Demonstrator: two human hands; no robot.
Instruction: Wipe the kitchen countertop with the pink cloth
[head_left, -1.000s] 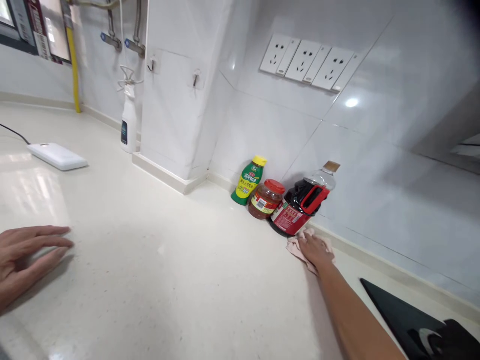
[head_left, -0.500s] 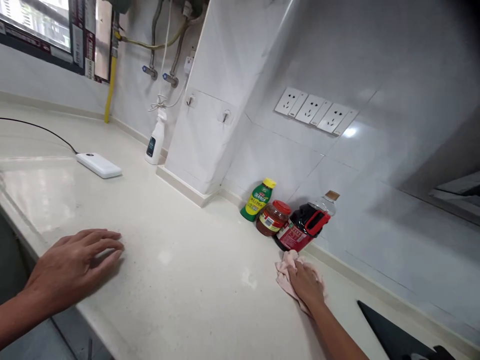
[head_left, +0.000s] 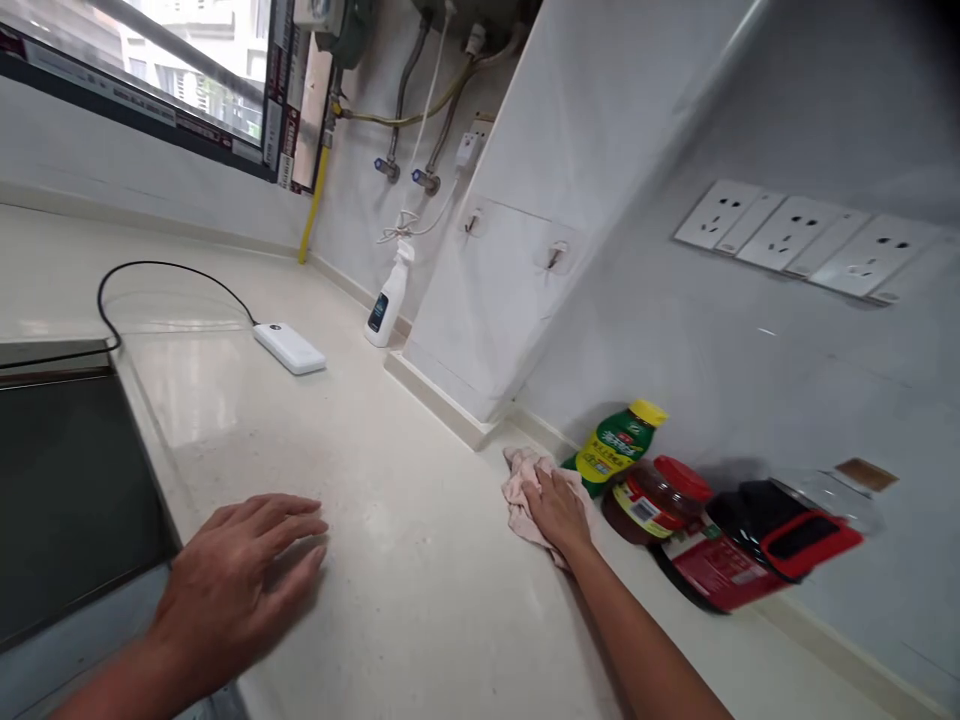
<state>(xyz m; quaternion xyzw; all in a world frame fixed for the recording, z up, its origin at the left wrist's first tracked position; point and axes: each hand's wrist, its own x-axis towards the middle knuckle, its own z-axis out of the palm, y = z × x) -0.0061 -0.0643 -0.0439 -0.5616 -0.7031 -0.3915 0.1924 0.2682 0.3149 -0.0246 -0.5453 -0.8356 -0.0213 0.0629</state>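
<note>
A crumpled pink cloth [head_left: 525, 500] lies under my right hand [head_left: 559, 510], which presses it on the pale countertop [head_left: 420, 610]. The cloth is just left of a green squeeze bottle with a yellow cap [head_left: 613, 448]. Beside that bottle stand a red-lidded jar of brown sauce [head_left: 652, 500] and a large dark bottle with a red handle [head_left: 750, 545], against the wall. My left hand [head_left: 240, 575] rests near the counter's front edge, fingers stretched out, with nothing in it.
A white power bank [head_left: 289, 348] with a black cable lies farther back on the counter. Near the wall corner stands a white spray bottle [head_left: 388, 300]. A wall ledge [head_left: 439, 400] juts out ahead of the cloth. At left, a dark recess [head_left: 75, 490] borders the counter.
My right hand has moved the cloth along the wall, from in front of the dark bottle to the green bottle's left side. The view has turned left; my left hand still lies flat.
</note>
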